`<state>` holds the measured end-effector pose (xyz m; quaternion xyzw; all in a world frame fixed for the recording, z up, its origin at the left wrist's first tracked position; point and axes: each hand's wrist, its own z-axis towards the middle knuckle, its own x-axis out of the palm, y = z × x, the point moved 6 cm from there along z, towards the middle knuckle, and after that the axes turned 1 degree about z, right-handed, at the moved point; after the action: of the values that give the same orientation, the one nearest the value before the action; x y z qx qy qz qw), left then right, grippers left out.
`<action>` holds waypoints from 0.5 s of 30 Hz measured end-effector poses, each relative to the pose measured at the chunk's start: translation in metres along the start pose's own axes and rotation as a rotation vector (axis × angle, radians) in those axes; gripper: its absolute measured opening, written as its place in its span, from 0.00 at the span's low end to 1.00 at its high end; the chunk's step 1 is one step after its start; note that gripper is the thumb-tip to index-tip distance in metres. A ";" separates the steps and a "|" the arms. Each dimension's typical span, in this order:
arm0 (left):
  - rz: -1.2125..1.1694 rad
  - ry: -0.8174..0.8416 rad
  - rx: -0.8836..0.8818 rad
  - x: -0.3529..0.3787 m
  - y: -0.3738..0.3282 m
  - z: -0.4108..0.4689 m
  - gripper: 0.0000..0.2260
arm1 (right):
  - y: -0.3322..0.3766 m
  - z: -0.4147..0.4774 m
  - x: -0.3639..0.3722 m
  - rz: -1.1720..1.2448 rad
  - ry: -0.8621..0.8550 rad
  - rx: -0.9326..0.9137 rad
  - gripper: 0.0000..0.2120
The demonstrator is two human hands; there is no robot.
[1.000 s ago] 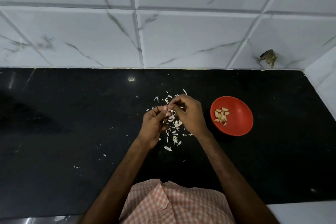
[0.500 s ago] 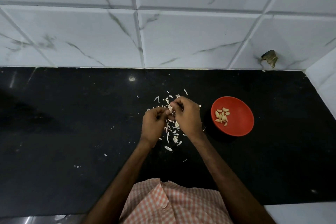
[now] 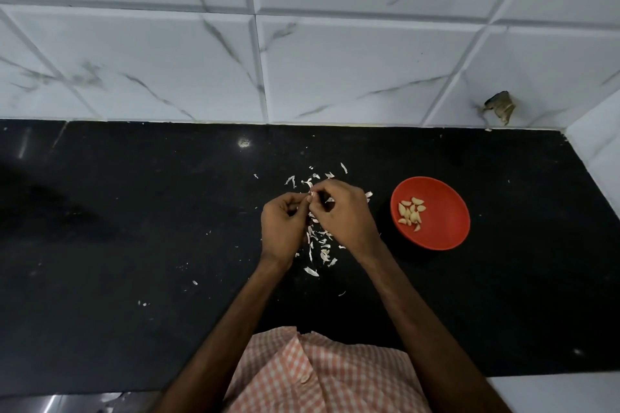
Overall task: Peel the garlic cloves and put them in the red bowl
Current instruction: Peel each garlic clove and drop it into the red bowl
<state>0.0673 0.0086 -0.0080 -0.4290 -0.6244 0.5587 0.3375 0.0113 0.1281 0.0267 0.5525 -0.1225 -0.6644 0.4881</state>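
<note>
Over a black stone bench [image 3: 134, 228], a small pale garlic clove [image 3: 312, 194] is pinched between the left hand [image 3: 283, 228] and the right hand [image 3: 345, 214], each grip curled closed on it above white papery skins [image 3: 317, 245]. A round red plastic bowl [image 3: 446, 231] of peeled cloves [image 3: 411, 211] is set near, to the right. The skin is best nicked at one tip and drawn off with the clove held steady

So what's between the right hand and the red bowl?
Bare black countertop, apart from one pale garlic-skin scrap beside the right hand, in the head view.
</note>
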 end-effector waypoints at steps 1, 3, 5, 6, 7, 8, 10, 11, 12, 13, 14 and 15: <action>-0.009 -0.003 0.000 0.000 0.000 0.000 0.06 | 0.000 0.000 0.001 0.003 0.000 0.002 0.04; -0.038 -0.003 -0.005 0.001 0.001 -0.001 0.06 | 0.000 -0.001 0.003 -0.004 0.000 0.002 0.05; -0.074 0.003 -0.013 0.002 0.001 -0.001 0.07 | -0.001 -0.002 0.003 -0.006 -0.006 0.003 0.04; -0.090 0.006 -0.017 0.003 0.001 -0.001 0.08 | -0.001 -0.002 0.002 0.002 -0.010 0.004 0.04; -0.109 0.007 -0.023 0.003 0.000 -0.001 0.08 | -0.001 -0.002 0.000 0.019 -0.014 0.009 0.04; -0.134 0.009 -0.030 0.003 0.000 -0.002 0.07 | -0.002 -0.002 -0.001 0.049 -0.023 0.022 0.04; -0.170 0.016 -0.041 0.003 -0.002 -0.001 0.06 | -0.004 -0.002 -0.004 0.114 -0.050 0.070 0.04; -0.172 0.018 -0.042 0.003 -0.002 -0.001 0.06 | -0.004 -0.003 -0.006 0.137 -0.064 0.102 0.05; -0.165 0.015 -0.042 0.002 -0.002 0.000 0.06 | -0.005 -0.003 -0.007 0.152 -0.071 0.133 0.06; -0.158 0.013 -0.042 0.001 -0.002 0.000 0.07 | -0.005 -0.004 -0.007 0.168 -0.071 0.155 0.06; -0.154 0.010 -0.044 0.000 -0.001 0.001 0.07 | -0.005 -0.004 -0.007 0.193 -0.070 0.171 0.06; -0.153 0.008 -0.046 0.000 0.000 0.001 0.07 | -0.005 -0.004 -0.007 0.225 -0.066 0.184 0.06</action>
<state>0.0666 0.0082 -0.0076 -0.3899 -0.6668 0.5149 0.3719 0.0118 0.1377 0.0261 0.5556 -0.2601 -0.6093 0.5025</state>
